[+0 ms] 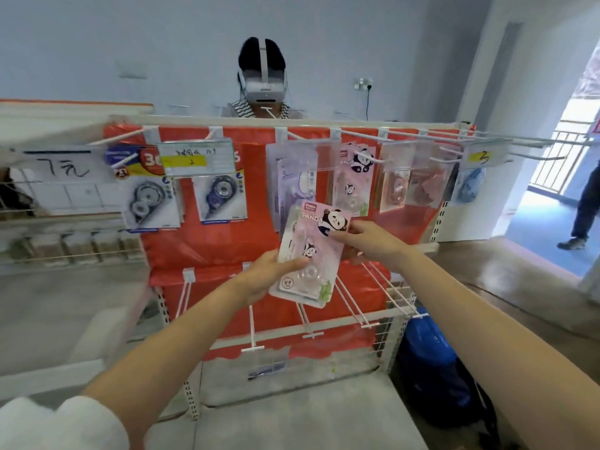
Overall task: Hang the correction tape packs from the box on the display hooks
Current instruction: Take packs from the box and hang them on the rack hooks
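Head view: the left hand (264, 277) grips the lower edge of a pink panda pack (310, 254) while the right hand (370, 243) pinches its top corner, steadying its hole, probably for the matching hook (360, 151) just above the right hand.

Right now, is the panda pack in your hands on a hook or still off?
Off. The panda pack is held by the left hand and right hand, tilted, below the hung panda packs.

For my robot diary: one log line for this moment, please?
step: hanging | item: panda pack | left hand: holds bottom | right hand: pinches top | not yet hooked
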A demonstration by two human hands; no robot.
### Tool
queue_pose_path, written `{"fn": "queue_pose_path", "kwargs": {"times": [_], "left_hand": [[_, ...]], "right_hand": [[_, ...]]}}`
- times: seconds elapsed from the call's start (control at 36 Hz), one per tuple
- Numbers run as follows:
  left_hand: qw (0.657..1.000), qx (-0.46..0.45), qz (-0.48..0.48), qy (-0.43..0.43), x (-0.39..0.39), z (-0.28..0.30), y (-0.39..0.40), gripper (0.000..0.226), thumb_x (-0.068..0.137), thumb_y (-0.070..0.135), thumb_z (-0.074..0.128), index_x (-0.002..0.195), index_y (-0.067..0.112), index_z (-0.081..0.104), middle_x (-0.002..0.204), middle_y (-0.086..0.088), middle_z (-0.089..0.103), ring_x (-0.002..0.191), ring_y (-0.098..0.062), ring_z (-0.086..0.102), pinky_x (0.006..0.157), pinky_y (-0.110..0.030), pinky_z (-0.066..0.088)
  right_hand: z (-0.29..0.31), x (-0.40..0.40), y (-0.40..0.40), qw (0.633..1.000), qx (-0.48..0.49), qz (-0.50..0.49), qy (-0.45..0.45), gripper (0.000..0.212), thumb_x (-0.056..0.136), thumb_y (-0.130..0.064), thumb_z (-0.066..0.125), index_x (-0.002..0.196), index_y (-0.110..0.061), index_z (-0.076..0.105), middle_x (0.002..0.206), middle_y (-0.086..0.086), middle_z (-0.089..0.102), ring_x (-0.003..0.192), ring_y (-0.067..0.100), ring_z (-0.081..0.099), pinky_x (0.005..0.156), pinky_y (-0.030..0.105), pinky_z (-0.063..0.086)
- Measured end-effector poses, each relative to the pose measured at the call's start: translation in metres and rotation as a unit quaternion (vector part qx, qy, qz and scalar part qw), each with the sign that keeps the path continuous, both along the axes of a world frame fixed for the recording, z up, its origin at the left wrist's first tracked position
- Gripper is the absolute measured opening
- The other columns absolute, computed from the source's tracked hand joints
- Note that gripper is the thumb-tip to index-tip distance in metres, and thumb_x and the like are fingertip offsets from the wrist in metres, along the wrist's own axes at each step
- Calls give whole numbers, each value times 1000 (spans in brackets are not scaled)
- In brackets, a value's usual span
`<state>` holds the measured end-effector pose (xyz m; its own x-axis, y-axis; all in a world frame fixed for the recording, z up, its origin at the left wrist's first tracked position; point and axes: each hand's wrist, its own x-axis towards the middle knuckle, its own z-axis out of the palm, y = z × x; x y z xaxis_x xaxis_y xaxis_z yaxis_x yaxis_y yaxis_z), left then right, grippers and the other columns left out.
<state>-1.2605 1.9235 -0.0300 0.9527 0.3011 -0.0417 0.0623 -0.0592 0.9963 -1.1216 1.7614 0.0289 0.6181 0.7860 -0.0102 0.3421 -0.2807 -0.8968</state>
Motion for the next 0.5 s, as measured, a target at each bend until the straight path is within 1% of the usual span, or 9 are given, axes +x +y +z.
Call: {"fn": "queue_pose_path", "kwargs": {"times": [0.06, 0.14, 0.17, 0.22, 0.31, 0.39, 0.44, 0.47, 0.5], "left_hand": [[1000, -5, 19, -25, -4, 3, 3, 34, 89, 18, 64, 120, 7, 59, 113, -14, 69, 103, -29, 67, 91, -39, 54], [998, -8, 48, -50, -5, 5, 4, 46, 82, 22, 70, 122, 5, 59, 111, -13, 70, 101, -28, 68, 92, -42, 54], [997, -13, 57, -57, -5, 5, 4, 52, 77, 25, 73, 123, 5, 59, 111, -12, 71, 101, -28, 68, 93, -43, 53], [995, -25, 71, -70, -4, 4, 2, 63, 67, 29, 77, 122, 6, 59, 111, -13, 70, 102, -29, 68, 93, -45, 53], [993, -31, 76, -81, -2, 7, -4, 76, 59, 33, 81, 125, 3, 56, 113, -14, 69, 101, -29, 68, 91, -44, 54], [992, -22, 87, -86, 0, 9, -8, 99, 47, 48, 91, 127, 5, 52, 113, -13, 68, 100, -29, 68, 90, -47, 54], [991, -22, 96, -94, 3, 10, -10, 95, 50, 49, 90, 126, 7, 52, 114, -12, 68, 102, -29, 68, 93, -49, 53], [989, -29, 103, -103, 4, 11, -13, 82, 58, 45, 87, 124, 9, 52, 115, -11, 68, 104, -29, 66, 95, -50, 51], [986, -39, 115, -111, 6, 13, -15, 62, 70, 37, 80, 120, 12, 53, 116, -10, 67, 106, -28, 65, 97, -50, 50]], "right_hand": [[-4, -9, 5, 999, -35, 14, -16, 19, 93, -32, 60, 102, -15, 61, 87, -1, 67, 65, 6, 63, 54, 16, 49], [-11, -20, 12, 998, -43, 41, -5, 19, 89, -31, 66, 98, -15, 62, 73, -7, 62, 60, 4, 58, 62, 21, 50], [-14, -23, 14, 998, -41, 42, -6, 23, 86, -31, 69, 99, -14, 61, 75, -6, 61, 64, 5, 59, 64, 23, 51], [-17, -28, 16, 999, -29, 28, -22, 30, 80, -33, 75, 99, -18, 58, 89, -3, 62, 81, 10, 63, 68, 26, 52], [-21, -29, 14, 999, -4, 2, -34, 33, 77, -32, 79, 100, -21, 58, 96, -2, 65, 86, 12, 64, 72, 30, 55], [-20, -28, 8, 999, 15, -6, -28, 34, 76, -27, 80, 103, -20, 61, 103, 3, 70, 95, 18, 69, 87, 40, 56], [-18, -27, 5, 999, 36, -20, -31, 32, 75, -23, 80, 101, -20, 61, 102, 4, 71, 96, 20, 69, 85, 37, 56], [-16, -26, 3, 998, 49, -27, -35, 29, 76, -21, 80, 98, -21, 61, 101, 4, 71, 96, 21, 69, 82, 34, 56], [-15, -25, 2, 997, 60, -34, -40, 27, 76, -19, 79, 96, -23, 60, 100, 2, 71, 96, 20, 68, 81, 30, 55]]}}
